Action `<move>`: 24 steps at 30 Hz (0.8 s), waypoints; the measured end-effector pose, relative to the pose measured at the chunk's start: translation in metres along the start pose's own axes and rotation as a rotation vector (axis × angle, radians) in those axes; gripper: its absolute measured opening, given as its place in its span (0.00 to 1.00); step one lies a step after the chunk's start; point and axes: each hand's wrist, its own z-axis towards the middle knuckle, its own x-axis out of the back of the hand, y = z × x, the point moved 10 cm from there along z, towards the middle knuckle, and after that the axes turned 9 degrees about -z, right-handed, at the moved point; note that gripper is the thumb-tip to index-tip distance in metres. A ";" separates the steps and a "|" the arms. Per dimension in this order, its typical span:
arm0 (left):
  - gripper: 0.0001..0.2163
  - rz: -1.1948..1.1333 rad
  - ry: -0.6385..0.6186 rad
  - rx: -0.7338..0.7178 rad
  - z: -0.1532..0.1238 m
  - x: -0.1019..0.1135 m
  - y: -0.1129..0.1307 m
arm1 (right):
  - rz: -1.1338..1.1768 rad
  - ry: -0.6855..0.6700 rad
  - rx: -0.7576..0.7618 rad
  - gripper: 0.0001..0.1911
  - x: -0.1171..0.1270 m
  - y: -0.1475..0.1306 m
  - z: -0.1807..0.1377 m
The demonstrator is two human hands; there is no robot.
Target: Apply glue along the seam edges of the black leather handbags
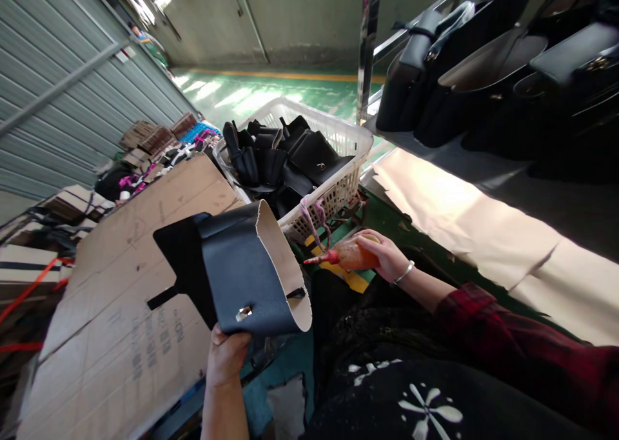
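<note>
A black leather bag body (pixel 236 272) with a beige lining and a metal clasp is tilted in front of me. Its flap with a narrow tab spreads out to the left over the cardboard. My left hand (pixel 227 353) grips the bag's lower edge. In my right hand (pixel 380 253) is a squeeze bottle (pixel 355 254) of orange-brown liquid, its red nozzle pointing left. The nozzle tip is close to the bag's open rim; whether they touch I cannot tell.
A white plastic basket (pixel 360 144) full of black bag pieces stands ahead. Flattened cardboard (pixel 111 298) covers the table on the left. At right, a metal rack (pixel 368 46) carries black bags (pixel 483 85) above a sheet of brown paper (pixel 449 220). A person (pixel 147 43) is far back left.
</note>
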 end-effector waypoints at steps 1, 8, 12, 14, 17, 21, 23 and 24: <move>0.13 0.004 -0.010 -0.012 0.000 0.001 -0.002 | 0.000 -0.007 -0.001 0.24 -0.003 0.001 0.004; 0.11 -0.002 -0.004 -0.027 0.000 0.009 -0.008 | -0.025 -0.026 -0.018 0.25 -0.017 0.008 0.029; 0.12 0.004 0.002 -0.025 0.000 0.010 -0.008 | -0.062 -0.057 -0.059 0.26 -0.019 0.013 0.032; 0.12 0.006 0.005 -0.020 -0.001 0.010 -0.009 | -0.072 -0.083 -0.089 0.26 -0.019 0.017 0.029; 0.11 0.007 0.003 -0.013 -0.001 0.009 -0.009 | -0.101 -0.119 -0.123 0.26 -0.018 0.020 0.023; 0.12 0.023 0.000 -0.020 -0.001 0.009 -0.009 | -0.130 -0.148 -0.152 0.26 -0.015 0.021 0.016; 0.12 0.028 0.007 -0.024 0.000 0.011 -0.008 | -0.145 -0.167 -0.161 0.25 -0.015 0.022 0.014; 0.13 0.029 0.014 -0.024 0.000 0.012 -0.008 | -0.154 -0.174 -0.159 0.25 -0.015 0.022 0.013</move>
